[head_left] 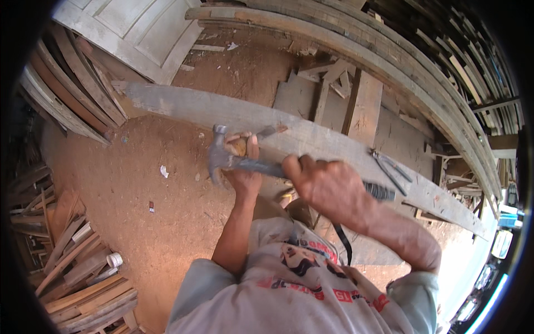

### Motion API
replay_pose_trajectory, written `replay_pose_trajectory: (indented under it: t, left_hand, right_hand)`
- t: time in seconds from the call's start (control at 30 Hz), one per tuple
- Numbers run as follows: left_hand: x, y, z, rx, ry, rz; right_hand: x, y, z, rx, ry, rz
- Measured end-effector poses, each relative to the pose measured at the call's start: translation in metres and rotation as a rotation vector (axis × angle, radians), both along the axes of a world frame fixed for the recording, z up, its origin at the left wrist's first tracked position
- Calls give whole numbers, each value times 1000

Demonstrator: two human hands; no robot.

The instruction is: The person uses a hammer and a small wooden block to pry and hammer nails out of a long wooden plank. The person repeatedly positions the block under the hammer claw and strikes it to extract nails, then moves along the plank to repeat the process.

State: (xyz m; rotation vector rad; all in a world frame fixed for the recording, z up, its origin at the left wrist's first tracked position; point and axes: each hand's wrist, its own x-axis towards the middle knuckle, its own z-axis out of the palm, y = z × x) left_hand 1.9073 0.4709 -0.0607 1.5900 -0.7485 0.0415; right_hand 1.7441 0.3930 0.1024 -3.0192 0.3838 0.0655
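Note:
My right hand (331, 186) is wrapped round the handle of a claw hammer (258, 166), whose black ribbed grip end sticks out past the wrist. The grey hammer head is raised in front of my left hand (245, 177) and hides part of it. Curled fingers of that hand close round a thing with a yellowish-brown rounded end (239, 147); its kind I cannot make out. Just beyond, a long grey weathered plank (203, 108) runs from far left to near right. On the plank's right half lie pincers (391, 171) with dark handles.
Long boards (334, 36) are stacked along the far right side. A pale panelled door (128, 33) and leaning planks (75, 83) stand at the far left. Wood offcuts (92, 273) pile up at near left, beside a small white container (114, 260). Scraps lie on the brown ground.

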Motion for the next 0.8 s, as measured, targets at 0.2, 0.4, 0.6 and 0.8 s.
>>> replay_pose_trajectory:
  t: [0.2, 0.4, 0.6, 0.8]
  left_hand:
    - [-5, -4, -3, -128, 332, -7]
    - [4, 18, -33, -108, 620, -94]
    - [-6, 53, -59, -553, 966, -308]
    - [-13, 75, -101, -622, 1271, -228]
  right_hand:
    - [-2, 7, 3, 56, -340, 196]
    - [-5, -19, -41, 259, -54, -160]
    - [-68, -1, -94, 623, 13, -704]
    - [-126, 7, -148, 621, -92, -1038]
